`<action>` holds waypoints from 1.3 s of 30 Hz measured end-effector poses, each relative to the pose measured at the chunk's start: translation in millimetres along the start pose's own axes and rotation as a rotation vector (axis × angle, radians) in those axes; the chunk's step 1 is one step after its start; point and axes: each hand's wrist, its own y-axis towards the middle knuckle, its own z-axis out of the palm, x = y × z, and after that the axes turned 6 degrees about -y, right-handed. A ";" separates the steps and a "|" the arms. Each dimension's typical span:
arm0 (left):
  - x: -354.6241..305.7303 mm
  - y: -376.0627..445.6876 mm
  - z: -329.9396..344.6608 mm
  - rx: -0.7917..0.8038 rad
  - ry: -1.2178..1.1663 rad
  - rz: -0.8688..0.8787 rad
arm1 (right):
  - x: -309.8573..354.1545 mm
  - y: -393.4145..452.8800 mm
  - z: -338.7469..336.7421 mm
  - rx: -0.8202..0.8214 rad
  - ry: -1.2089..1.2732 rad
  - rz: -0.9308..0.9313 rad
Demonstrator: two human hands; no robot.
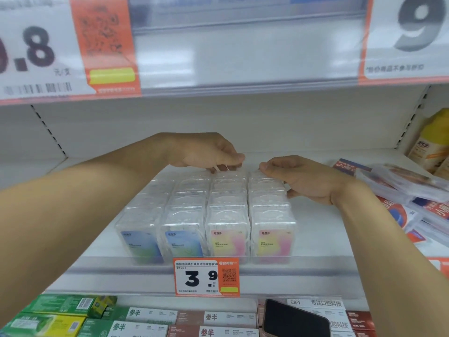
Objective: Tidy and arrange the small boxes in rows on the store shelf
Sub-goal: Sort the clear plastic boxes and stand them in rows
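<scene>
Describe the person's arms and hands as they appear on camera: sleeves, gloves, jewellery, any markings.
Both forearms are bare right to the frame edge, with no sleeve in view. The left hand and right hand wear no gloves. No watch, bracelet or band shows on either wrist, and no ring is visible on the fingers that can be seen. No tattoos or other markings are apparent.

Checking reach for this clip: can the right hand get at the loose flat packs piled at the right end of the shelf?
Probably yes. The right hand rests on the rightmost row of clear boxes, and the flat packs lie just beyond its wrist on the same shelf, with nothing between them.
</scene>
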 end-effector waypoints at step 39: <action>113.8 -135.8 71.2 -0.701 -0.940 -0.011 | -20.8 -79.5 66.2 -0.437 0.183 -0.042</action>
